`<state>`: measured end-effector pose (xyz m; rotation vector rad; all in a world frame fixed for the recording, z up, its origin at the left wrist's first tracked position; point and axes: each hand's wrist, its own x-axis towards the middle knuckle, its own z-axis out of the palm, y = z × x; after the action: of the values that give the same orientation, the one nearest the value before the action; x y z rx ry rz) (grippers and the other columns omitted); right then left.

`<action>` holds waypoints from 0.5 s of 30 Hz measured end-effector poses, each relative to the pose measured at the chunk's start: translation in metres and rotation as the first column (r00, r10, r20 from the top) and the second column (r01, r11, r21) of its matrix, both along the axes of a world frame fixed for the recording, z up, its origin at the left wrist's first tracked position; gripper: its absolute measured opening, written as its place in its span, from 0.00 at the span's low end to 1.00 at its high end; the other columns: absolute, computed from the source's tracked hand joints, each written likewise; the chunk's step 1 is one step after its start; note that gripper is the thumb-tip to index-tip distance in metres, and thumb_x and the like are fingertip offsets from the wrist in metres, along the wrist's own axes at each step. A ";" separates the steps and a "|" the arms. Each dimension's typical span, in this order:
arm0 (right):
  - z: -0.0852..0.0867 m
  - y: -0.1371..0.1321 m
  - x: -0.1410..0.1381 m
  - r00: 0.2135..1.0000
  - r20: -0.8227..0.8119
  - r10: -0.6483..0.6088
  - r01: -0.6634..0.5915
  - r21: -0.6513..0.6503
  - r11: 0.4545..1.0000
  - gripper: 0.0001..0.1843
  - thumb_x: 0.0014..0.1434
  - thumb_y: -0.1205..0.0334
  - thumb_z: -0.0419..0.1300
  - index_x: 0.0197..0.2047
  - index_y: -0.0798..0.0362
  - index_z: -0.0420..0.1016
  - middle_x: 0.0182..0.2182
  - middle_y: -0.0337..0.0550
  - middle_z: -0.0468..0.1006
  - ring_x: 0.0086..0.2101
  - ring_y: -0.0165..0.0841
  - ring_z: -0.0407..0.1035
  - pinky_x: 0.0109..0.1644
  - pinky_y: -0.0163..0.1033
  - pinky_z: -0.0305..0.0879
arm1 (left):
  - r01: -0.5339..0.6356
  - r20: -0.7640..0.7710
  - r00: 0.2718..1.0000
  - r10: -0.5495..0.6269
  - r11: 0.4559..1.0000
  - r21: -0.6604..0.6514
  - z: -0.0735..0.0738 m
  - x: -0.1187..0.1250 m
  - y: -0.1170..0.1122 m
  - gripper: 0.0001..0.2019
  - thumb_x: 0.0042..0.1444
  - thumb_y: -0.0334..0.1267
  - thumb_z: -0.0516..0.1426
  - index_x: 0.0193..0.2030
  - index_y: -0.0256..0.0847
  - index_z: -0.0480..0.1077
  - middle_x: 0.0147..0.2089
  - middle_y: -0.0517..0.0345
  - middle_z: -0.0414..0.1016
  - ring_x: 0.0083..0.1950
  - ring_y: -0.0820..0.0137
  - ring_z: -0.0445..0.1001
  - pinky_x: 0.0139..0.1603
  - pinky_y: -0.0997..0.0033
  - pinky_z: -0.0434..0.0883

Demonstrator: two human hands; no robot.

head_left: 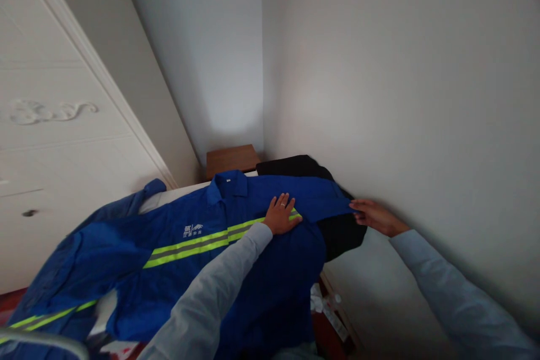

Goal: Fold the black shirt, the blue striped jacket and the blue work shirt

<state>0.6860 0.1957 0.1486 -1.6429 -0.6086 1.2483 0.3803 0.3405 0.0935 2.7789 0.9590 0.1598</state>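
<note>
A blue work jacket with yellow-green and grey reflective stripes lies spread out, its collar toward the far side and a white logo on the chest. My left hand rests flat on the chest near the stripe, fingers spread, with a ring on one finger. At the far right, my right hand pinches the end of the jacket's sleeve between thumb and fingers, and the sleeve stretches out sideways. Beneath that sleeve lies a black garment. The other sleeve lies to the left.
A white wardrobe with carved trim stands at the left. Behind the jacket is a brown wooden stand in the corner. A grey wall borders the right side. Small white items lie below the jacket's right edge. A pale curved bar crosses the lower left.
</note>
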 end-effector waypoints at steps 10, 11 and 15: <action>-0.004 0.023 -0.010 0.976 -0.170 -0.138 0.140 -0.002 0.990 0.01 0.64 0.67 0.61 0.38 0.54 0.72 0.34 0.45 0.79 0.34 0.29 0.76 0.42 0.34 0.76 | 0.007 0.010 1.000 -0.007 1.000 0.007 -0.010 0.002 0.007 0.47 0.60 0.71 0.43 0.76 0.39 0.47 0.77 0.43 0.44 0.79 0.53 0.43 0.77 0.45 0.46; -0.002 0.029 -0.014 0.976 -0.155 -0.150 0.153 0.008 0.988 0.02 0.64 0.67 0.59 0.38 0.54 0.72 0.33 0.44 0.79 0.34 0.29 0.75 0.43 0.34 0.75 | 0.007 0.012 1.000 -0.007 1.000 0.013 -0.010 0.002 0.007 0.48 0.60 0.71 0.43 0.76 0.39 0.47 0.77 0.44 0.44 0.79 0.53 0.43 0.77 0.45 0.46; 0.016 0.057 -0.024 0.987 -0.103 -0.126 0.124 -0.025 0.992 0.03 0.62 0.66 0.61 0.38 0.57 0.74 0.29 0.46 0.79 0.28 0.32 0.74 0.39 0.40 0.76 | 0.002 0.028 1.000 -0.003 0.999 0.037 -0.010 0.000 0.005 0.47 0.60 0.71 0.43 0.76 0.38 0.48 0.77 0.44 0.45 0.78 0.54 0.44 0.77 0.46 0.47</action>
<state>0.6617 0.2524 0.1641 -1.5948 -0.4235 1.2425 0.3808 0.3452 0.0835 2.8033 0.9558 0.2176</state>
